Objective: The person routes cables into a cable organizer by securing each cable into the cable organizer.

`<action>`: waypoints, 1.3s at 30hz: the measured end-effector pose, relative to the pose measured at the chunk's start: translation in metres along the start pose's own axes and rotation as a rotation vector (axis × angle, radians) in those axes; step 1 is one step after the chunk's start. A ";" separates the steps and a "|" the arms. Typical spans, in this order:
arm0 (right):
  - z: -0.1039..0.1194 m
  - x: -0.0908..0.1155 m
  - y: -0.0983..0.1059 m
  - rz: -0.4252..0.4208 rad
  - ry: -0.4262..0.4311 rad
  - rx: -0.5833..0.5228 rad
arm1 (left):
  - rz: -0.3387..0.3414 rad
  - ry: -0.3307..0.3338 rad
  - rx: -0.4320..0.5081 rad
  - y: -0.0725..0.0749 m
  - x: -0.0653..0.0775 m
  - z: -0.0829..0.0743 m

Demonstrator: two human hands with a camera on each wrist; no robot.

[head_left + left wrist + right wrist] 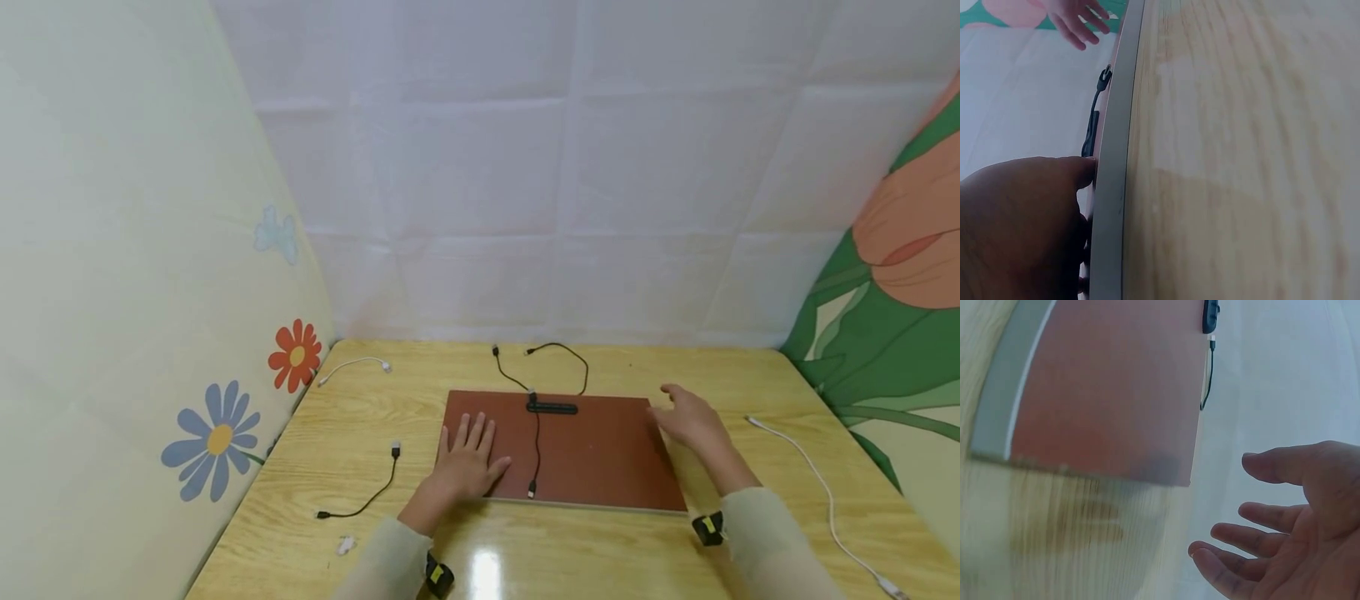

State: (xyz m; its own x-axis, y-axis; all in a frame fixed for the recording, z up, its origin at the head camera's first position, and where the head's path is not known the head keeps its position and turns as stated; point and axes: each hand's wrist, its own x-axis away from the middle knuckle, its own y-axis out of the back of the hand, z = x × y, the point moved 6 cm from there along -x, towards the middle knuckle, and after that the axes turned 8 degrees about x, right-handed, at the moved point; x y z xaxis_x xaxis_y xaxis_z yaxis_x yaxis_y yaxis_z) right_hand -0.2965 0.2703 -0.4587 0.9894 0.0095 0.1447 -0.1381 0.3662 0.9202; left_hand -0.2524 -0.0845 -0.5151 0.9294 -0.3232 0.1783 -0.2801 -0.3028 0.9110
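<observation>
Head view: nearest are black wrist cameras [708, 528] with yellow patches, their lettering too small to read, beside pale sleeves [772, 533]. On the wood-grain table [577, 554], a white cable [826, 492] lies at four o'clock from the centred reddish-brown board [600, 467]. The left hand [463, 468] rests flat at the board's nine o'clock, fingers spread; the right hand [693, 423] hangs empty just beside its three o'clock edge, fingers loosely parted. A black bar [557, 409] sits at twelve. Beyond stand white creased cloth [480, 192] and flower-printed panels [922, 242].
</observation>
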 end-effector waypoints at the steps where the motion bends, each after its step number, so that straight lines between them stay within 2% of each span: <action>1: -0.002 0.001 0.001 -0.002 0.001 0.005 | -0.003 0.001 0.000 -0.001 0.000 0.001; 6: -0.010 0.004 0.004 -0.003 0.011 0.021 | -0.006 0.010 -0.013 -0.004 -0.001 0.003; 13: -0.020 0.009 0.006 0.000 0.017 0.031 | -0.010 0.002 -0.030 0.001 0.002 -0.002; 19: -0.028 0.015 0.007 -0.007 0.027 0.038 | 0.009 0.018 -0.036 -0.001 0.000 -0.002; 30: -0.048 0.028 0.010 0.001 -0.002 0.027 | -0.031 -0.002 -0.045 -0.011 -0.008 0.007; 39: -0.061 0.039 0.013 -0.012 0.013 0.042 | -0.042 -0.003 -0.046 -0.010 -0.006 0.006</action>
State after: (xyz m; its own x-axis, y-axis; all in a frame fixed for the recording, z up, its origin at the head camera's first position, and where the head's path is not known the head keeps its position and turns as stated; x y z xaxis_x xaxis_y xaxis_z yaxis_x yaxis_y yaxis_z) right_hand -0.2572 0.3320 -0.4633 0.9915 0.0177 0.1289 -0.1275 0.3271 0.9363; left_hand -0.2567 -0.0851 -0.5279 0.9393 -0.3136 0.1390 -0.2299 -0.2749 0.9336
